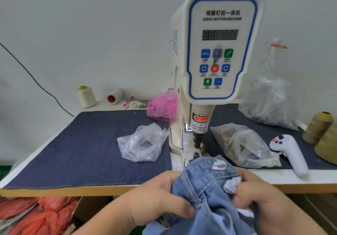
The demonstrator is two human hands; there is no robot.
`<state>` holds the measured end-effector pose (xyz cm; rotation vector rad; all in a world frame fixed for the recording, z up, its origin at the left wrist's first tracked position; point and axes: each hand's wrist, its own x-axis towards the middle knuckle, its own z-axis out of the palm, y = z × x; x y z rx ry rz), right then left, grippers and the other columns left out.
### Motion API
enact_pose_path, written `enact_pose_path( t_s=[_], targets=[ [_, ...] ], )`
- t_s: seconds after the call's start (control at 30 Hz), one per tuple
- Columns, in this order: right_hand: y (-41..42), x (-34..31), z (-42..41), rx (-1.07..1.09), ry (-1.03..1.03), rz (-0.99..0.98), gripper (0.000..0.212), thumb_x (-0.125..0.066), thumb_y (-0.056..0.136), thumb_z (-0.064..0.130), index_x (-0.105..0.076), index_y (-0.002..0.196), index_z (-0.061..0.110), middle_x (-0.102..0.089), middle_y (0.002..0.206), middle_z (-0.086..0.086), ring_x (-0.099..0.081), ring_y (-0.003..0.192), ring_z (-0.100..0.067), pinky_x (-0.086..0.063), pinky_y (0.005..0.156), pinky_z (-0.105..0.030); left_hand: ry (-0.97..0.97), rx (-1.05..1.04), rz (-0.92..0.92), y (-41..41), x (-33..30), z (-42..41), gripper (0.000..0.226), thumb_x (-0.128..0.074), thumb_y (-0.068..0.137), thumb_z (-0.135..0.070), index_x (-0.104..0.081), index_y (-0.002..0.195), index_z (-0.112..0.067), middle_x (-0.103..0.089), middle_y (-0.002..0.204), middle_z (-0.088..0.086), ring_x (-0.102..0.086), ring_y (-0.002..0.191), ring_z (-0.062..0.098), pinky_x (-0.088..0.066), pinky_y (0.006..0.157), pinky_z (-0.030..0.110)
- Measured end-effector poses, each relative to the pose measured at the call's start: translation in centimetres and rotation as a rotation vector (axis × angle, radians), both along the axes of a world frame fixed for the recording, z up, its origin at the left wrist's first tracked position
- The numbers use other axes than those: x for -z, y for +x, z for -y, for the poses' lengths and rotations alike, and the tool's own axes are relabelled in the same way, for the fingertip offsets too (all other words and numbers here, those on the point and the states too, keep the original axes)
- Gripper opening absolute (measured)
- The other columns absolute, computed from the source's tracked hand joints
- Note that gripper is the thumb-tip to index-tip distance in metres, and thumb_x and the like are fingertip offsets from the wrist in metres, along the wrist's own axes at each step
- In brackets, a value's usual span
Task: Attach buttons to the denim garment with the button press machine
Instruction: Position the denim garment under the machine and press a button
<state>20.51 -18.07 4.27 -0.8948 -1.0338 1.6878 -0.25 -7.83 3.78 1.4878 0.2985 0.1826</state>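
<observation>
— Where's the garment?

— Your left hand (160, 196) and right hand (259, 198) both grip the bunched denim garment (206, 185) between them, at the table's (54, 192) front edge.

— And the machine?

— The button press machine (215, 56) stands just beyond your hands; the garment's top edge lies near its base. A clear plastic bag (142, 143) sits beyond your left hand, a white handheld controller (290, 152) beyond your right.
</observation>
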Motion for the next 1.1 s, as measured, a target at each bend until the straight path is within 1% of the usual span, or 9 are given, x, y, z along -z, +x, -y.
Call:
enact_pose_path(
  t_s=[0.07,0.13,0.33,0.53,0.6,0.73,0.83,0.97,1.1],
  targets=[
    [0.7,0.6,-0.7,0.069,-0.047,0.015,0.061,-0.063,0.038,-0.004,-0.064,0.098,-0.016,-0.065,0.084,-0.028,-0.065,0.070,-0.034,-0.050,0.059,-0.032,-0.113,-0.095,0.012,0.3,0.6,-0.6,0.054,-0.071,0.071,-0.011,-0.060,0.119,0.011,-0.065,0.118,0.024,-0.062,0.108,0.036,-0.046,0.102,0.047],
    [1.2,1.6,-1.7,0.143,-0.077,0.098,0.069,-0.061,0.032,-0.001,-0.065,0.099,-0.016,-0.062,0.090,-0.031,-0.061,0.073,-0.035,-0.047,0.059,-0.031,-0.202,-0.239,-0.033,0.6,1.2,-1.4,0.053,-0.074,0.078,-0.023,-0.064,0.119,0.009,-0.065,0.120,0.028,-0.063,0.110,0.040,-0.047,0.104,0.047],
    [2.4,2.6,-4.8,0.330,-0.123,0.195,0.063,-0.052,0.044,-0.007,-0.050,0.105,-0.021,-0.058,0.092,-0.031,-0.052,0.083,-0.039,-0.041,0.064,-0.035,-0.129,-0.474,-0.177,2.6,1.1,-3.7,0.019,-0.070,0.091,-0.024,-0.078,0.098,-0.009,-0.074,0.105,0.019,-0.072,0.099,0.030,-0.057,0.089,0.036],
    [3.9,2.3,-6.5,0.347,-0.105,0.091,0.058,-0.068,0.052,-0.006,-0.058,0.110,-0.008,-0.063,0.097,-0.030,-0.063,0.076,-0.034,-0.054,0.069,-0.039,-0.072,-0.534,-0.198,4.2,0.7,-5.8,0.016,-0.066,0.093,-0.022,-0.079,0.086,-0.017,-0.076,0.096,0.016,-0.073,0.085,0.026,-0.059,0.074,0.033],
    [4.3,2.3,-7.2,0.354,-0.111,0.112,0.060,-0.075,0.050,-0.013,-0.061,0.108,-0.005,-0.067,0.098,-0.030,-0.067,0.074,-0.033,-0.058,0.070,-0.039,-0.078,-0.554,-0.206,4.8,0.6,-6.5,0.015,-0.067,0.093,-0.021,-0.078,0.086,-0.013,-0.076,0.096,0.017,-0.073,0.086,0.029,-0.060,0.080,0.039],
    [4.7,2.6,-8.2,0.401,-0.121,0.130,0.055,-0.074,0.051,-0.003,-0.064,0.105,-0.004,-0.070,0.095,-0.029,-0.070,0.070,-0.033,-0.060,0.064,-0.036,-0.083,-0.584,-0.236,5.7,0.9,-7.5,0.024,-0.069,0.091,-0.020,-0.070,0.106,-0.001,-0.074,0.102,0.021,-0.070,0.100,0.036,-0.054,0.096,0.049],
    [4.8,3.1,-8.7,0.412,-0.112,0.104,0.055,-0.073,0.046,-0.012,-0.066,0.100,-0.003,-0.069,0.089,-0.027,-0.069,0.066,-0.031,-0.059,0.058,-0.033,-0.112,-0.593,-0.227,5.9,1.3,-8.2,0.029,-0.069,0.091,-0.017,-0.067,0.112,0.003,-0.072,0.108,0.024,-0.068,0.103,0.039,-0.052,0.097,0.050],
    [4.7,3.5,-9.8,0.484,-0.104,0.083,0.057,-0.071,0.049,-0.003,-0.063,0.105,-0.008,-0.066,0.089,-0.028,-0.065,0.068,-0.031,-0.053,0.067,-0.036,-0.097,-0.612,-0.197,6.3,1.8,-8.9,0.028,-0.069,0.091,-0.017,-0.067,0.111,0.003,-0.072,0.107,0.023,-0.070,0.096,0.034,-0.054,0.093,0.044],
    [4.6,3.9,-10.5,0.541,-0.090,0.067,0.052,-0.067,0.054,0.000,-0.062,0.105,-0.007,-0.065,0.087,-0.027,-0.064,0.066,-0.030,-0.053,0.063,-0.034,-0.127,-0.618,-0.161,6.5,2.5,-9.3,0.029,-0.069,0.091,-0.016,-0.066,0.111,0.003,-0.072,0.107,0.022,-0.069,0.090,0.027,-0.055,0.090,0.040]
  ],
)
